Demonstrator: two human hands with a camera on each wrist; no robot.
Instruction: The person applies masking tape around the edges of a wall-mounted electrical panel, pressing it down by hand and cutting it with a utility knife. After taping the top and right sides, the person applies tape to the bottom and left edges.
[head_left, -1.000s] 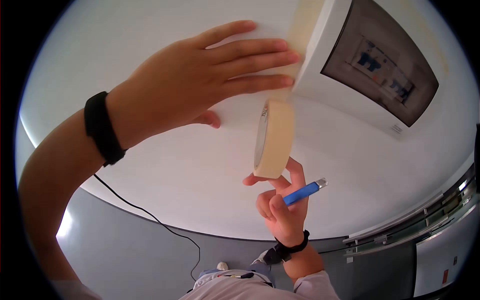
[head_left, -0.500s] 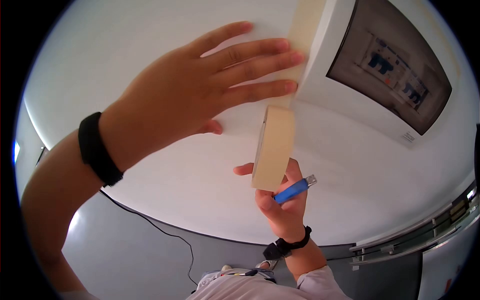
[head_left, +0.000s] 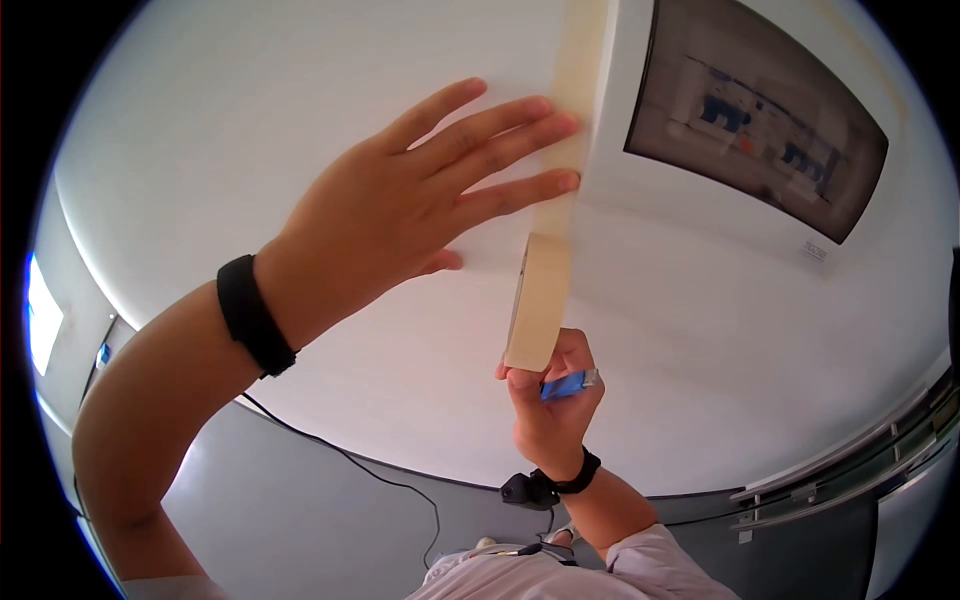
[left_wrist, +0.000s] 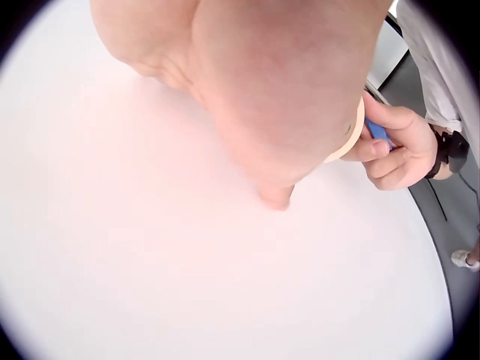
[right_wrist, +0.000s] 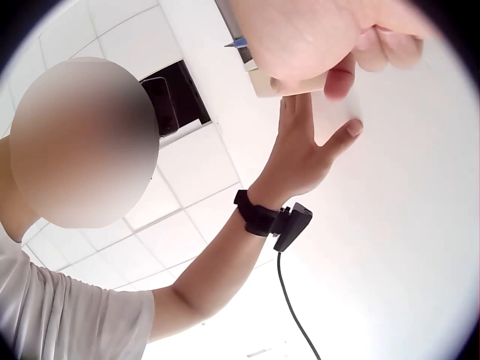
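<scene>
My left hand [head_left: 385, 200] lies with spread, straight fingers on the white wall [head_left: 300, 130], its fingertips on a strip of masking tape [head_left: 580, 60]. Below them, the roll of masking tape [head_left: 540, 305] hangs from the strip's lower end, seen nearly edge-on. My right hand [head_left: 550, 425] grips the roll's bottom edge between thumb and fingers. The same hand keeps a blue utility knife [head_left: 567, 385] tucked across its palm. In the left wrist view, the knife [left_wrist: 377, 132] shows beside the roll [left_wrist: 352, 139], which the left forearm partly covers.
Right of the strip, a white box with a dark screen [head_left: 760, 110] juts from the wall. Another tape line [head_left: 860, 50] runs beyond it. A black cable [head_left: 340, 457] hangs down over the grey lower area. Metal rails [head_left: 840, 490] run along the lower right.
My right hand's fingers have drawn in around the roll's lower edge, and the knife has turned lower into the palm. My left hand stays spread on the strip while the view shifts.
</scene>
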